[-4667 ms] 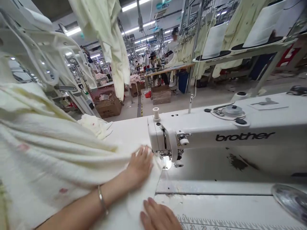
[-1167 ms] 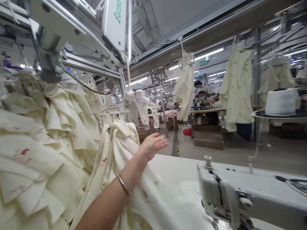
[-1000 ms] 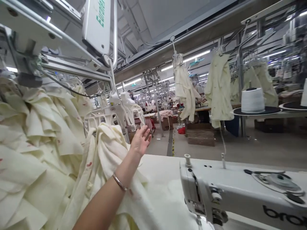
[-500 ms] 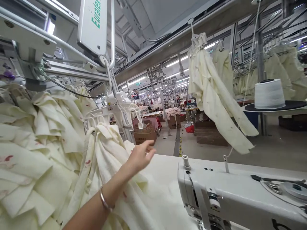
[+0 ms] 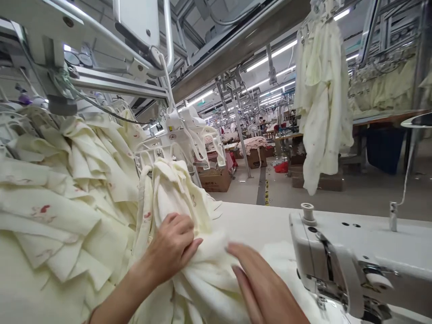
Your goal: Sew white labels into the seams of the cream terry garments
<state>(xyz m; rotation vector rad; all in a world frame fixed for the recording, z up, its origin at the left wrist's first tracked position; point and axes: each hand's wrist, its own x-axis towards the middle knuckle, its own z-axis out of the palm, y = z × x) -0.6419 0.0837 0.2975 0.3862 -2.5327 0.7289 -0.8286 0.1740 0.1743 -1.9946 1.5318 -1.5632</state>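
Observation:
My left hand (image 5: 177,240) is closed on a cream garment (image 5: 172,193) with small reddish prints, its fingers curled into the cloth and the thumb pointing right. White clips of a hanger (image 5: 168,148) hold that garment from above. To the right, my right hand (image 5: 263,281) reaches in from the bottom edge, slightly blurred. Its finger and thumb are stretched out and apart, with their tips at the garment's folds. More pale cloth lies on the white sewing table (image 5: 249,216), beside the sewing machine (image 5: 340,261).
Many cream pieces (image 5: 67,193) hang in a dense row at the left. A metal rail (image 5: 236,58) crosses overhead, with another bunch of cream garments (image 5: 324,99) hanging at the right. Cardboard boxes (image 5: 216,180) stand on the floor behind the table.
The view has shifted, and the machine appears farther right. My left hand has come down onto the hanging garment and closed on it. My right hand has entered from below.

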